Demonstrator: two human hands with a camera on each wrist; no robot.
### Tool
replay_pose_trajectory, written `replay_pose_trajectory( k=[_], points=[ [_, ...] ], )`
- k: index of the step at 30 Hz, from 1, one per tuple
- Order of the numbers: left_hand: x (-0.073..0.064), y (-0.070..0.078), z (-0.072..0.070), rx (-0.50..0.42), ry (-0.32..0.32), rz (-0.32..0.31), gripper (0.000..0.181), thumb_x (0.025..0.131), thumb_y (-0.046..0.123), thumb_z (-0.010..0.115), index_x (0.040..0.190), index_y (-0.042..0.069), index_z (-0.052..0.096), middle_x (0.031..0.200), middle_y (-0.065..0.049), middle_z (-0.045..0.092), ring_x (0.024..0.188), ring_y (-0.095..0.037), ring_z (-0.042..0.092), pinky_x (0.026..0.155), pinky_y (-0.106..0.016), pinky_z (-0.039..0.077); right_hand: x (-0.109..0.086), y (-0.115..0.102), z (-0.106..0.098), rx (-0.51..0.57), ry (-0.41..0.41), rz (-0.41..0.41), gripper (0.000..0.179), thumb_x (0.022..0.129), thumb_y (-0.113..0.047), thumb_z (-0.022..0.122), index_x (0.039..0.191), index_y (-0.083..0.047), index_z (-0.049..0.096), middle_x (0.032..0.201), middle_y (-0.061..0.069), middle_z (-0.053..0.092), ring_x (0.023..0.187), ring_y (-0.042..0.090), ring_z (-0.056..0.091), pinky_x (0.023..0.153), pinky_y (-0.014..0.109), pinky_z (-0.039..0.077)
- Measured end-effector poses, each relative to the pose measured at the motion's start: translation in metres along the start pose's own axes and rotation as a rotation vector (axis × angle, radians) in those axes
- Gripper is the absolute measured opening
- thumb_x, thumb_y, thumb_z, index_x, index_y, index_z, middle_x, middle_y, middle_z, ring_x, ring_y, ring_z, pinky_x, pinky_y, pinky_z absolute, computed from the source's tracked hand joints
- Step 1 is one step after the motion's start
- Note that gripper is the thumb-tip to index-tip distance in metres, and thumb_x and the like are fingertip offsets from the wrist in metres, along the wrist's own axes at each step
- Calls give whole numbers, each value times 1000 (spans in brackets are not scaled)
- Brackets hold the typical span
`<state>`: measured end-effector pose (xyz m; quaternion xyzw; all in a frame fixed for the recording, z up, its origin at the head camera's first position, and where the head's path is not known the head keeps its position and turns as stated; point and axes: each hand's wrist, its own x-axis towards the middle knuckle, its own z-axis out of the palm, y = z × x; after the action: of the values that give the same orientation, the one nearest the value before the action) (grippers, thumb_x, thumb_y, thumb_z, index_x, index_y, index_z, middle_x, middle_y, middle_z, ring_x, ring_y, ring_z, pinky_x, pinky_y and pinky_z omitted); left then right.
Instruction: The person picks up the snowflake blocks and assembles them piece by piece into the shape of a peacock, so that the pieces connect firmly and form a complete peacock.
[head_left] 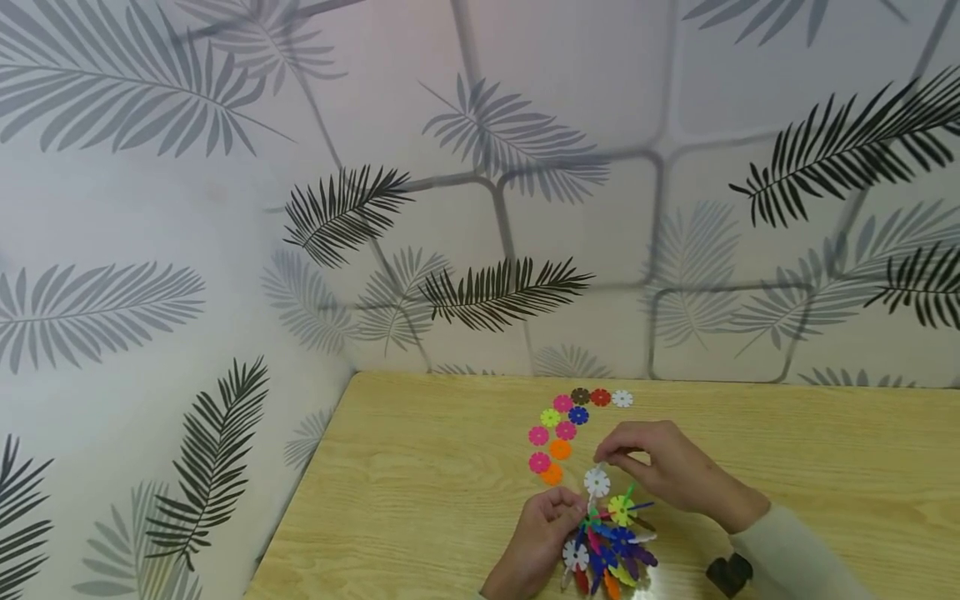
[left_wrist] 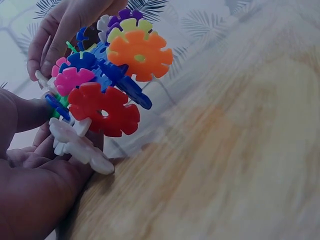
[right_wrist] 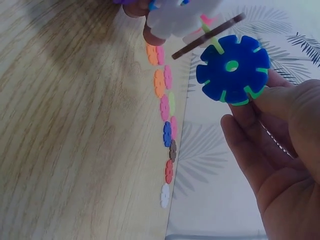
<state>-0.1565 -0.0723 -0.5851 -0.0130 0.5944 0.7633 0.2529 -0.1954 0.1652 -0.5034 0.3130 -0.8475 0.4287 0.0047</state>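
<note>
My left hand point(head_left: 531, 537) grips the left side of a cluster of notched plastic snowflake discs point(head_left: 621, 540), slotted together in many colours. In the left wrist view, a red disc point(left_wrist: 104, 111) and an orange disc point(left_wrist: 150, 56) face outward. The fingertips of my right hand point(head_left: 675, 471) pinch at a white disc point(head_left: 597, 482) on the cluster's far end. In the right wrist view, a blue disc point(right_wrist: 232, 70) with a green one behind it overlaps the right fingertips and hides what they hold.
Loose discs lie in a curved double line on the wooden table point(head_left: 420, 467), from an orange disc point(head_left: 552, 474) near the hands to a white disc point(head_left: 622, 398) by the patterned wall point(head_left: 600, 333). A dark, heart-shaped thing point(head_left: 729, 575) is below the right forearm.
</note>
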Motion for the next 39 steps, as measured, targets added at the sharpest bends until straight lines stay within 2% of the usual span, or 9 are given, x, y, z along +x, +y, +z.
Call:
replay_pose_trajectory(
  k=[10,16,22,30,39],
  points=[
    [1,0,-1,-15,-27,-2,7,109,8,63,106,6,69,85,8,76,87,-3,73,81,-18,62,3,1,0,-15,-48,-20,20,99,2,75,106,-16,81,104,-6,81,96,18,78,86,27,66],
    [0,-2,-2,-9,-31,-27,8,109,10,64,104,8,69,85,7,76,86,-4,73,80,-19,62,3,1,0,-11,-83,-20,17,101,1,73,105,-14,79,103,-7,80,96,18,78,85,26,65],
    [0,-3,-2,6,-23,-25,7,109,10,66,103,8,70,82,8,74,82,-2,69,75,-17,59,3,2,0,-5,-104,-28,19,101,2,72,105,-16,79,103,-6,80,94,18,78,83,26,65],
    [0,-2,-1,20,-25,-11,7,107,8,66,101,9,69,82,9,74,80,-1,68,73,-16,59,4,3,1,48,-111,18,13,103,-1,71,107,-11,78,104,-4,79,96,15,77,86,26,66],
    [1,-4,-2,20,-35,0,6,108,8,67,103,7,70,83,8,75,82,-1,69,74,-17,59,-1,8,4,81,-131,103,11,106,-4,68,111,-8,77,105,-3,79,95,6,74,92,40,68]
  ],
)
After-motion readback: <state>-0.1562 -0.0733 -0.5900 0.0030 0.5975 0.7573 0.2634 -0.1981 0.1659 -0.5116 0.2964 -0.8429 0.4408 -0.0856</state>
